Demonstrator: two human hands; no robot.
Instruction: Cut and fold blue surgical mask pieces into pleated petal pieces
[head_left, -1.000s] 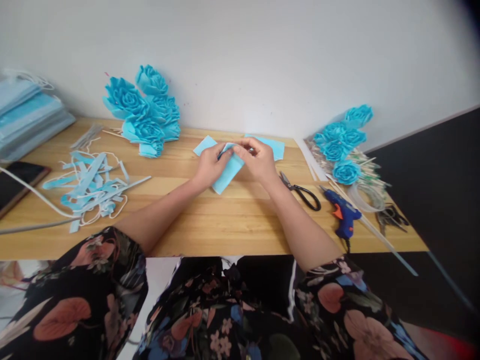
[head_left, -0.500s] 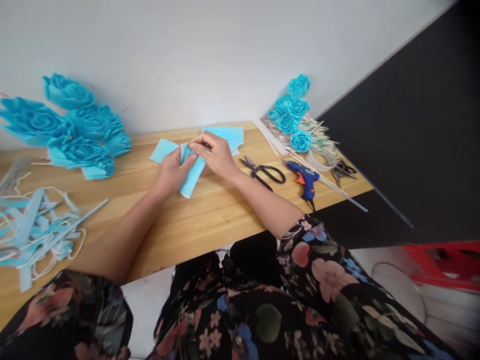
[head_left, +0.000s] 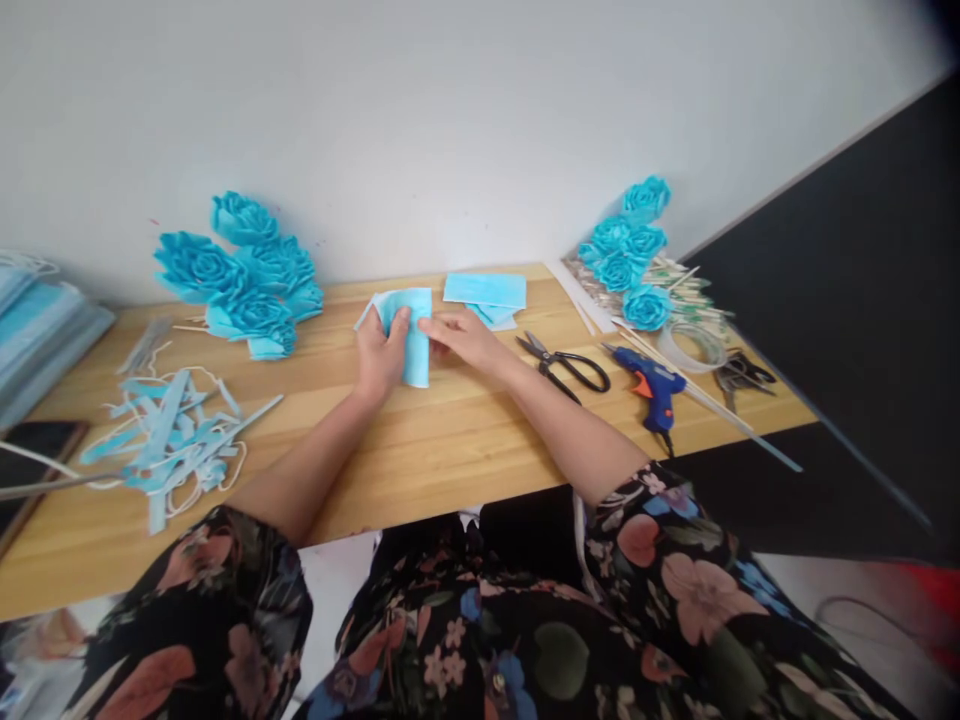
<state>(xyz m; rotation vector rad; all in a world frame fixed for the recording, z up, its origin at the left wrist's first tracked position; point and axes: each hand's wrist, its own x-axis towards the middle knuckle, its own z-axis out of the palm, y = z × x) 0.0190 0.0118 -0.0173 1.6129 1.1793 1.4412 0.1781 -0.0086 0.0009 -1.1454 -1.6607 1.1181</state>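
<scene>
L hand point(head_left: 381, 352) clamps thin, curved lt-blue rect. fabric sheet point(head_left: 418, 355); R hand point(head_left: 465, 336) pinches right edge. L fingertips hidden behind.

Pale grey wall point(head_left: 480, 120) behind a wood-grain tabletop point(head_left: 465, 460), black panel point(head_left: 847, 300) at right, whitish floor point(head_left: 847, 580) below.

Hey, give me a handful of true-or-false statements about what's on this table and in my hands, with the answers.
1. The left hand holds a light-blue sheet. True.
2. The scissors lie left of the blue glue gun. True.
3. The right hand holds the scissors. False: it is at the sheet's edge.
4. All the blue flowers are on the left. False: there is a left bunch and a right bunch.
5. The glue gun's trigger is green. False: it is orange.
</scene>
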